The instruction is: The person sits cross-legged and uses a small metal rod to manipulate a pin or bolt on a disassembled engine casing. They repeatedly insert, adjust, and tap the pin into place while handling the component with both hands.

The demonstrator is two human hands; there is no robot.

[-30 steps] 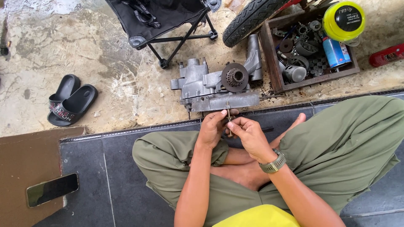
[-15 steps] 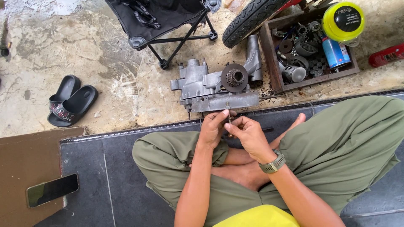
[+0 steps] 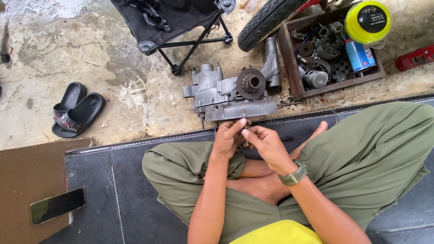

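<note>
A person sits cross-legged in green trousers on a dark floor mat [image 3: 113, 190], looking down at both hands held together just in front of a grey metal engine case [image 3: 221, 95]. The left hand [image 3: 229, 138] has its fingers curled, thumb and fingertips pinched together on a small dark metal part [image 3: 246, 135] that stands roughly upright between the two hands. The right hand [image 3: 267, 145], with a grey watch [image 3: 294, 174] on its wrist, meets it from the other side, its grip also closed on the same small part. What exactly the part is cannot be told, since the fingers hide most of it. The part sits just below the near edge of the engine case, close to touching it.

The engine case lies on the concrete floor beyond the mat, with a rusty toothed gear [image 3: 251, 83] mounted on its top. Behind it to the right stands a wooden box [image 3: 296, 86] full of metal parts, holding a blue can [image 3: 359, 54] and a yellow round tub with a black lid [image 3: 367, 21]. A tyre [image 3: 266, 20] leans in beside the box. A black folding stool [image 3: 176, 22] stands behind the case. A pair of black sandals [image 3: 74, 113] lies well off to the left, and a phone [image 3: 57, 205] rests on a brown board [image 3: 27, 180] near the left knee
</note>
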